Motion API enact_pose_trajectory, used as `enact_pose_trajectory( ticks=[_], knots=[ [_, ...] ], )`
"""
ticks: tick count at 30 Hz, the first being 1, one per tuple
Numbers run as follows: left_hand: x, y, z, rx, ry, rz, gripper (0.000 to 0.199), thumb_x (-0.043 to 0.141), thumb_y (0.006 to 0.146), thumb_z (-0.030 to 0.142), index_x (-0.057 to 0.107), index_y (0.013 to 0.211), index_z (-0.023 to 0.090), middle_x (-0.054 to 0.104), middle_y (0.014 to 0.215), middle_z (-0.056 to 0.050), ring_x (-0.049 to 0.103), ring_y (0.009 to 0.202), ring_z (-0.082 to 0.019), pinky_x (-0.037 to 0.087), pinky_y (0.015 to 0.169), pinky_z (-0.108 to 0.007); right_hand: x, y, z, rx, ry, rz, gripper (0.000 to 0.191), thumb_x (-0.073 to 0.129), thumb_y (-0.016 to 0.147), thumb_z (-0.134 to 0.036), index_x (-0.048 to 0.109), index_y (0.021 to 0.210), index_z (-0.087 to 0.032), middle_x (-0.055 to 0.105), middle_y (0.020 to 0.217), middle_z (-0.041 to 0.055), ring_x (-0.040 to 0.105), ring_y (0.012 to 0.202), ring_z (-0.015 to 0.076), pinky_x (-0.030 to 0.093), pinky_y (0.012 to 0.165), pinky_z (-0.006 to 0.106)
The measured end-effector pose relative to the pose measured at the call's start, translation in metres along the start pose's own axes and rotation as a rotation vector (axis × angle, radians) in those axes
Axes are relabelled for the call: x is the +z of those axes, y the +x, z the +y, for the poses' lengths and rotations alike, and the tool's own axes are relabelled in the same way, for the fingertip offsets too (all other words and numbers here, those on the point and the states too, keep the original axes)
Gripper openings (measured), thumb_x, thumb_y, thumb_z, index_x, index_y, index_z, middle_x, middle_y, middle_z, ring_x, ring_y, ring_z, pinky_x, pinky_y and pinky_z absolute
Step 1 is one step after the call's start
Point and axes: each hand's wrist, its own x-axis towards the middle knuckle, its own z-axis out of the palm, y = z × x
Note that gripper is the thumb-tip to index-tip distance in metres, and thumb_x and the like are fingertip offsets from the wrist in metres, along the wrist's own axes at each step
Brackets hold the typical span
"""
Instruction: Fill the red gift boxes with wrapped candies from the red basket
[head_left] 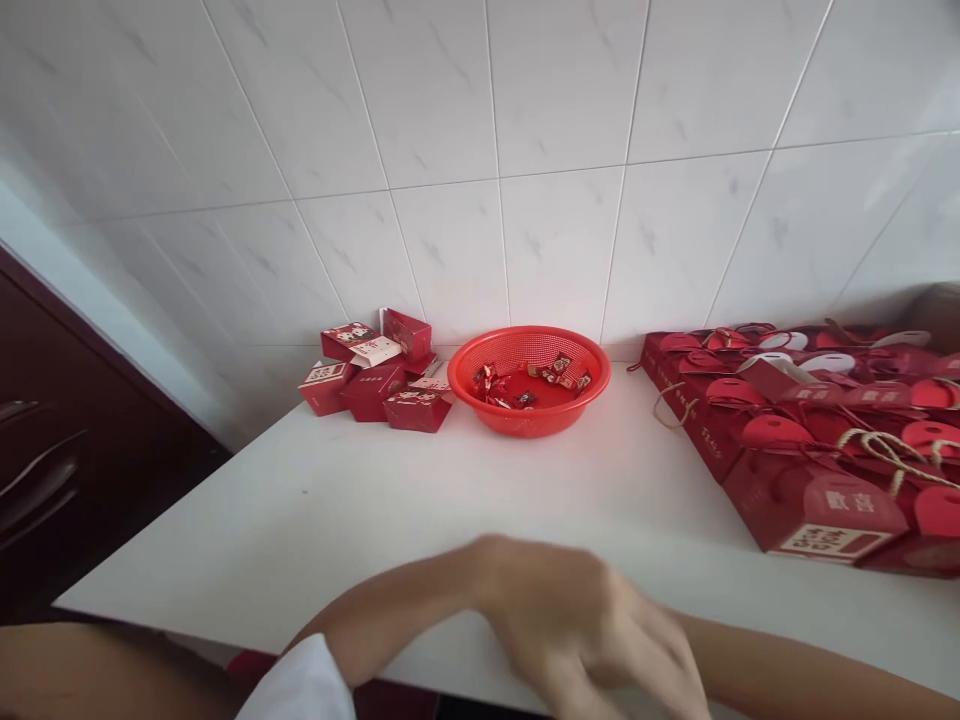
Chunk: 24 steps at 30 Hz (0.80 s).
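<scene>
My left hand (577, 620) is low in the centre of the head view, back up, over the near part of the white table (360, 510). Its slightly blurred fingers point down and to the right, partly apart, and nothing shows in them. My right forearm (795, 665) comes in from the right edge and passes behind the left hand. The right hand and its fingers are hidden. Beyond the hands, a red plastic basket (529, 425) stands near the wall with small wrapped sweets inside.
Several small red boxes (375, 390) are piled left of the basket. On the right, many red boxes (817, 500) with cord handles stand in close rows. A tiled wall (562, 250) rises behind the table. Part of a bare limb (82, 670) shows at the lower left.
</scene>
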Motion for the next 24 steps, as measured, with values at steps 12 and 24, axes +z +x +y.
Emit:
enact_pose_trajectory(
  ticks=[12,24],
  knots=[
    [-0.167,-0.171,-0.048,-0.735,0.45,1.707,0.024,0.063,0.077,0.021,0.07,0.098,0.013,0.074,0.11,-0.011,0.068,0.106,-0.024,0.05,0.1,-0.036,0.053,0.054,-0.042,-0.554,-0.108,-0.287,0.026,0.062,0.09,-0.042,0.075,0.11,-0.032,0.055,0.144,0.0121,0.043,0.14,0.0307,0.04,0.109,0.057],
    [-0.158,-0.231,-0.069,-1.827,0.463,1.466,0.095,0.077,0.071,0.049,0.037,0.148,0.011,0.036,0.154,-0.029,0.034,0.143,-0.047,0.04,0.108,-0.059,0.073,0.044,-0.033,-0.497,-0.072,-0.199,0.03,0.045,0.102,-0.041,0.073,0.115,-0.038,0.046,0.153,0.0033,0.032,0.147,0.027,0.026,0.119,0.055]
  ],
)
